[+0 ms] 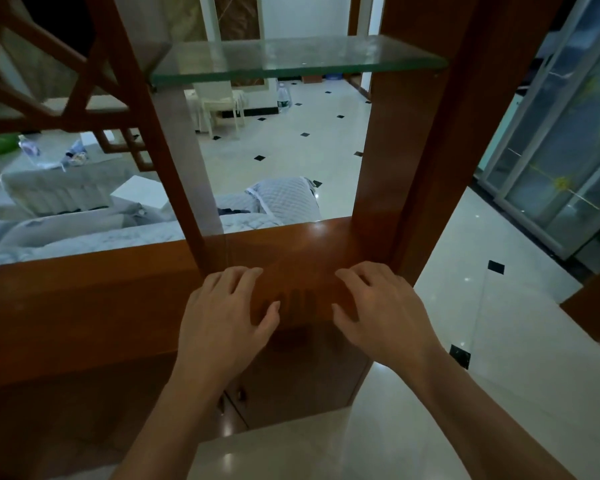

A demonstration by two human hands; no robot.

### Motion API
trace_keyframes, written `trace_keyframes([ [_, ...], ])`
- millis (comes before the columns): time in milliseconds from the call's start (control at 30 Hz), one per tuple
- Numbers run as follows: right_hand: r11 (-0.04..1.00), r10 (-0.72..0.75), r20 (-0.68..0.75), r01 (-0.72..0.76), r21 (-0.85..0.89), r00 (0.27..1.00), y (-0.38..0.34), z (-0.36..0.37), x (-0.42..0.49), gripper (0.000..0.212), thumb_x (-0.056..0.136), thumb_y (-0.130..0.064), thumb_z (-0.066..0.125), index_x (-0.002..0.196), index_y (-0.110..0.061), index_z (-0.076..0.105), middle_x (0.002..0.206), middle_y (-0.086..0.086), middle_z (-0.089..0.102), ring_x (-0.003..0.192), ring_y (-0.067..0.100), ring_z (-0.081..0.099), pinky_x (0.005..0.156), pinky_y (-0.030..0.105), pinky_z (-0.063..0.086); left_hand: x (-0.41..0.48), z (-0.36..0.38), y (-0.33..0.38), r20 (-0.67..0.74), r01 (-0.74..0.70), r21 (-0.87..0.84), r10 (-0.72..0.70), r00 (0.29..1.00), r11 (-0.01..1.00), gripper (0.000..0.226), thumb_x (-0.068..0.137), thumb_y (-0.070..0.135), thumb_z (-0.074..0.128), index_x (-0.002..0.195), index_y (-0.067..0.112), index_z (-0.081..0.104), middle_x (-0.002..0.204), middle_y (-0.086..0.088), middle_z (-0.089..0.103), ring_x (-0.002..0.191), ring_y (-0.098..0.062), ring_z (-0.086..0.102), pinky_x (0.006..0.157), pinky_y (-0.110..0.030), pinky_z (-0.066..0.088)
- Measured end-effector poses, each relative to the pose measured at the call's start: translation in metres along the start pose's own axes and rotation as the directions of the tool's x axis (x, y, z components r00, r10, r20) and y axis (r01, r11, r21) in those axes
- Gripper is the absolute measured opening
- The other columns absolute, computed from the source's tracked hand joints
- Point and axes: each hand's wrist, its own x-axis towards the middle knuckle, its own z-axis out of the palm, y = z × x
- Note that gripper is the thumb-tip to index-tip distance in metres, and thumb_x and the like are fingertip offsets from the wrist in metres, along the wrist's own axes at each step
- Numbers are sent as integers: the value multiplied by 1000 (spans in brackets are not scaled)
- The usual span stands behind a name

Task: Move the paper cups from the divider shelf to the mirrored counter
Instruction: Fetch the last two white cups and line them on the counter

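My left hand (222,313) and my right hand (381,306) rest palm down on the polished wooden ledge (302,258) of a room divider, fingers spread, holding nothing. They lie side by side near the ledge's front edge, between two upright wooden posts. A glass shelf (291,58) spans the posts above the ledge and carries nothing visible. No paper cup shows anywhere in this view, and no mirrored counter is in sight.
A wooden lattice panel (59,81) fills the upper left. Beyond the divider lie a quilted grey sofa (84,233), a white chair (219,102) and a water bottle (283,97) on the tiled floor. Glass sliding doors (561,143) stand at the right. Cabinet doors (291,386) sit below the ledge.
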Motion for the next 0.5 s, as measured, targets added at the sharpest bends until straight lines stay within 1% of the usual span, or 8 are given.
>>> trace_keyframes([
  [100, 999, -42, -8, 42, 6, 999, 5, -6, 23, 46, 87, -51, 52, 123, -24, 59, 120, 0, 63, 110, 21, 60, 94, 40, 49, 15, -12, 1, -43, -2, -3, 2, 999, 1000, 64, 86, 65, 38, 139, 29, 43, 137, 3, 51, 125, -17, 46, 98, -40, 45],
  [167, 998, -70, -50, 70, 0, 996, 7, -18, 40, 45, 86, -50, 51, 122, -23, 59, 120, 1, 63, 108, 21, 59, 91, 38, 49, 23, -28, 4, -88, 5, 6, -5, 996, 1000, 64, 86, 65, 36, 138, 28, 44, 135, 2, 53, 123, -19, 47, 97, -41, 45],
  [233, 996, -92, -115, 91, -11, 989, 6, -35, 56, 43, 85, -47, 53, 118, -21, 60, 116, 3, 64, 105, 21, 59, 87, 36, 49, 31, -47, 10, -137, 6, 37, -1, 991, 999, 61, 87, 64, 40, 137, 29, 45, 134, 2, 54, 122, -19, 48, 97, -40, 44],
  [300, 993, -117, -176, 116, -20, 977, 5, -54, 70, 43, 83, -45, 59, 119, -21, 62, 116, 3, 65, 106, 22, 60, 86, 37, 49, 38, -68, 18, -196, -4, 46, 13, 981, 999, 59, 87, 61, 45, 136, 29, 48, 134, 1, 55, 121, -20, 49, 97, -40, 43],
  [400, 985, -171, -266, 169, -31, 949, 3, -87, 86, 46, 82, -43, 63, 123, -22, 61, 119, 3, 65, 109, 21, 57, 86, 36, 49, 48, -102, 33, -330, -58, 21, 62, 942, 998, 56, 84, 54, 50, 131, 24, 56, 128, -1, 60, 116, -21, 52, 94, -39, 44],
  [500, 970, -239, -377, 240, -45, 895, 2, -126, 99, 47, 83, -46, 59, 124, -23, 61, 119, 1, 64, 110, 18, 55, 88, 32, 46, 59, -138, 47, -488, -142, 12, 130, 863, 990, 53, 83, 47, 55, 128, 18, 59, 124, -3, 61, 114, -22, 53, 95, -41, 46],
])
